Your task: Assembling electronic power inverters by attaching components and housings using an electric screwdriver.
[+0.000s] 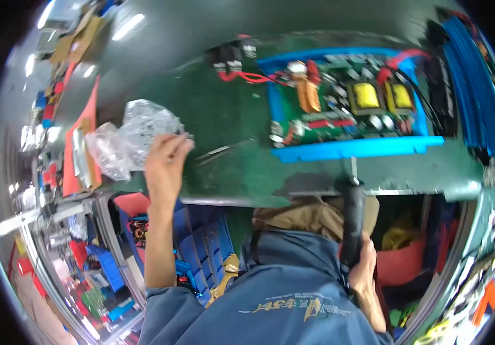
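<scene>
Toward ten o'clock, clear plastic bags point(147, 123) look crinkled and glossy; toward two, the blue open-topped housing point(357, 150) looks smooth; the black cylindrical driver point(352, 215) is mostly matt, its slim bit point(354, 168) metallic.

Printed lettering appears on the blue shirt point(230, 313): large gold characters point(311, 309) set at the chest, with fine pale lines of print beside them. The gold characters are slanted and blurred; the fine lines are too small to read. Any markings on the black screwdriver point(352, 221) or circuit board point(339, 103) cannot be made out.
</scene>
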A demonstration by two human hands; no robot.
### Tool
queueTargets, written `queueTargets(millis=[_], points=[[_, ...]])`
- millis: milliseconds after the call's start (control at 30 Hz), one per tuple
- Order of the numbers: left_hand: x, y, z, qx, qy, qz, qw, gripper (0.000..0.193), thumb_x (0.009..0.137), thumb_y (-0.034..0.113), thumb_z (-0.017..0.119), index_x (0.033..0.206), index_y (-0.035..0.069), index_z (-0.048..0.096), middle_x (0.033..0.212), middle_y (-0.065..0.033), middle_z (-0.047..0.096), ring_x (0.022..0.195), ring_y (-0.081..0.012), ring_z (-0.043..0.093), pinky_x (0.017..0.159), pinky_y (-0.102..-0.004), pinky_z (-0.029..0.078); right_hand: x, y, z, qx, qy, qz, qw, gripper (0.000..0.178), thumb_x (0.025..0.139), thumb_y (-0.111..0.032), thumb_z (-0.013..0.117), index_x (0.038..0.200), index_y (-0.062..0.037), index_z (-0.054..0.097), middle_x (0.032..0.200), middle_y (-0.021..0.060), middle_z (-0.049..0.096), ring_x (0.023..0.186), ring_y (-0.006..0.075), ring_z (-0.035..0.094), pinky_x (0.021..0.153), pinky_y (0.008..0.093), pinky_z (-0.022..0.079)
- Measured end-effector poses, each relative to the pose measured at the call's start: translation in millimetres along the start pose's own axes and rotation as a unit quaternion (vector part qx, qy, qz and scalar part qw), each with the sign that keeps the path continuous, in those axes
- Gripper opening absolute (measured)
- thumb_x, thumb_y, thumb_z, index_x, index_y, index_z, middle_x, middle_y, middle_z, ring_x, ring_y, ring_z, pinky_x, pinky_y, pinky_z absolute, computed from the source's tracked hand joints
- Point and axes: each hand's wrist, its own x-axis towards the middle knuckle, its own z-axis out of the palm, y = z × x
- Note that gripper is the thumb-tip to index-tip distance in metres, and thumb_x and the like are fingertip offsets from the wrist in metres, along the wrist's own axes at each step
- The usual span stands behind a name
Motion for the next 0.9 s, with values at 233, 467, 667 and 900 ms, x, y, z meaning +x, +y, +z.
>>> queueTargets(millis=[233, 467, 667, 900], points=[[14.5, -37.6, -9.2, -0.006, -0.047, -0.009, 0.999, 0.018, 0.099, 0.015, 0.068, 0.109, 0.002, 0.073, 0.099, -0.0070, 0.070, 0.084, -0.0163, 0.064, 0.078, -0.0292, 0.051, 4.0, -33.2, 13.0, -0.063, -0.074, -0.032, 0.995, 0.054, 0.109, -0.045, 0.030, 0.134, -0.0043, 0.055, 0.097, 0.0129, 0.066, 0.083, 0.0280, 0.061, 0.082, 0.0424, 0.046], [50.9, -6.6, -6.7, -0.145, 0.004, -0.014, 0.989, 0.024, 0.105, 0.022, 0.060, 0.108, -0.002, 0.066, 0.104, -0.0116, 0.074, 0.085, -0.0127, 0.066, 0.072, -0.0254, 0.048, 2.4, -26.0, 23.4, -0.062, -0.064, -0.101, 0.991, 0.042, 0.111, -0.032, 0.037, 0.139, -0.0029, 0.051, 0.074, 0.0212, 0.059, 0.065, 0.0396, 0.060, 0.067, 0.0454, 0.045], [57.4, 107.0, 19.3, -0.223, -0.120, 0.050, 0.966, 0.021, 0.101, 0.012, 0.067, 0.113, -0.005, 0.067, 0.105, -0.0100, 0.074, 0.088, -0.0130, 0.069, 0.078, -0.0245, 0.052, 2.6, -21.4, 25.3, -0.065, -0.046, -0.118, 0.990, 0.050, 0.111, -0.038, 0.034, 0.140, -0.0007, 0.051, 0.071, 0.0212, 0.058, 0.064, 0.0390, 0.060, 0.066, 0.0458, 0.045], [50.1, 155.8, 34.6, -0.213, -0.181, 0.104, 0.955, 0.021, 0.098, 0.007, 0.069, 0.116, -0.004, 0.072, 0.103, -0.0063, 0.074, 0.090, -0.0135, 0.069, 0.085, -0.0261, 0.053, 4.2, -19.1, 30.3, -0.049, -0.047, -0.114, 0.991, 0.056, 0.111, -0.043, 0.033, 0.142, -0.0003, 0.051, 0.067, 0.0217, 0.057, 0.065, 0.0381, 0.062, 0.065, 0.0465, 0.045]])
